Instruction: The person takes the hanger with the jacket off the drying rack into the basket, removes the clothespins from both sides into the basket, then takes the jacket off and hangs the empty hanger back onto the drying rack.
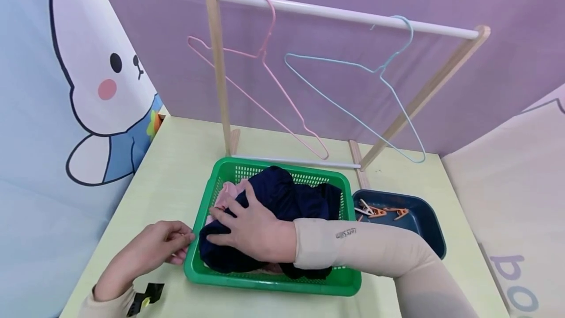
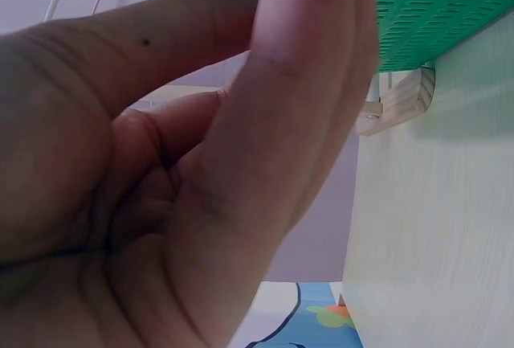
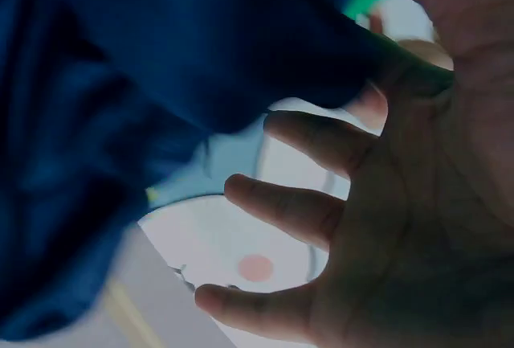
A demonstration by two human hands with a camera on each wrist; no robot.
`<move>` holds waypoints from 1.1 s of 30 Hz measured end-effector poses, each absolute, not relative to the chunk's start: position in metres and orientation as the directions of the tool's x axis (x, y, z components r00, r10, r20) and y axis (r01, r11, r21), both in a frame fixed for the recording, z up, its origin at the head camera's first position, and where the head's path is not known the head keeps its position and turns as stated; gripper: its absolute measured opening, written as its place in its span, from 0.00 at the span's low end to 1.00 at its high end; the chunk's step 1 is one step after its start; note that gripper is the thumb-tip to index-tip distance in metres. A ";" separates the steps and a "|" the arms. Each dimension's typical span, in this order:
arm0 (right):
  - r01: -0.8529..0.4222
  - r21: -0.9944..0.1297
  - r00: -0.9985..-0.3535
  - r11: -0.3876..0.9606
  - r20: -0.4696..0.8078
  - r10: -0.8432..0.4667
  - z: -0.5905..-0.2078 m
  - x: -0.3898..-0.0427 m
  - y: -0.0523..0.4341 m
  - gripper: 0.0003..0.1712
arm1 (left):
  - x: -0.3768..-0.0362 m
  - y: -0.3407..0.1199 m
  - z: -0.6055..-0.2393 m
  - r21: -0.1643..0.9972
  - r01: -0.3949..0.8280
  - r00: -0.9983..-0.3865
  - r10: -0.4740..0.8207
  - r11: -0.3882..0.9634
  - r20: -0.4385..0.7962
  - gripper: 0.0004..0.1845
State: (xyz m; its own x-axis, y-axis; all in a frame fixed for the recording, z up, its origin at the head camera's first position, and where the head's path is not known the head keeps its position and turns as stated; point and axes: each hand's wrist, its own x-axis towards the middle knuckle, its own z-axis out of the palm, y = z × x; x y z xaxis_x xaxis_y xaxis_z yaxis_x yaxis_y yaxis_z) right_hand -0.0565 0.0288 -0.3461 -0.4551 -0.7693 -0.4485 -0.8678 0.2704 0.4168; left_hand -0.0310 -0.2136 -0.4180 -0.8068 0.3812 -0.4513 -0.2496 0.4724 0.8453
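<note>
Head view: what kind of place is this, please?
Probably a staged laundry corner on a tabletop: a small rack with two wire hangers, a green basket of clothes, and a tray of clothespins, with cartoon backdrops around.
</note>
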 end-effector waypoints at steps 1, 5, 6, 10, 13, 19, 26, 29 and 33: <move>-0.860 0.424 -0.474 0.284 -0.460 -0.750 -0.352 -0.058 0.030 0.35 | -0.031 -0.213 -0.417 0.845 -0.249 -0.807 0.382 0.473 -0.451 0.09; -0.831 0.453 -0.542 0.323 -0.526 -0.655 -0.374 -0.066 0.039 0.30 | -0.031 -0.211 -0.415 0.842 -0.239 -0.809 0.381 0.483 -0.448 0.09; -0.827 0.453 -0.551 0.333 -0.537 -0.638 -0.379 -0.068 0.042 0.29 | -0.031 -0.211 -0.415 0.841 -0.236 -0.810 0.379 0.487 -0.447 0.09; -0.823 0.433 -0.565 0.367 -0.560 -0.605 -0.393 -0.071 0.052 0.30 | -0.032 -0.209 -0.414 0.838 -0.220 -0.815 0.378 0.499 -0.440 0.08; -0.824 0.415 -0.565 0.386 -0.545 -0.620 -0.397 -0.072 0.056 0.30 | -0.032 -0.208 -0.412 0.838 -0.210 -0.818 0.378 0.504 -0.433 0.08; -0.833 0.386 -0.546 0.397 -0.454 -0.704 -0.390 -0.073 0.066 0.30 | -0.032 -0.207 -0.410 0.835 -0.197 -0.823 0.376 0.514 -0.425 0.08; -0.875 0.308 -0.471 0.374 -0.358 -0.806 -0.375 -0.067 0.086 0.40 | -0.031 -0.209 -0.411 0.821 -0.203 -0.824 0.360 0.533 -0.438 0.09; -0.888 0.248 -0.451 0.387 -0.314 -0.835 -0.366 -0.062 0.097 0.42 | -0.030 -0.209 -0.412 0.812 -0.203 -0.826 0.350 0.547 -0.442 0.09; -0.884 0.179 -0.466 0.432 -0.248 -0.850 -0.352 -0.055 0.114 0.43 | -0.028 -0.208 -0.412 0.788 -0.218 -0.830 0.316 0.576 -0.460 0.08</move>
State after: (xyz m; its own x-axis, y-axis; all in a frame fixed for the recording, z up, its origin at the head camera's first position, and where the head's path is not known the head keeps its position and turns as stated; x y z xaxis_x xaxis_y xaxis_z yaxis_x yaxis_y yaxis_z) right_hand -0.0547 0.1142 -0.3524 -0.4656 -0.8496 -0.2477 -0.8838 0.4321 0.1791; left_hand -0.0280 -0.2081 -0.4123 -0.8298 0.3156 -0.4602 -0.2182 0.5755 0.7881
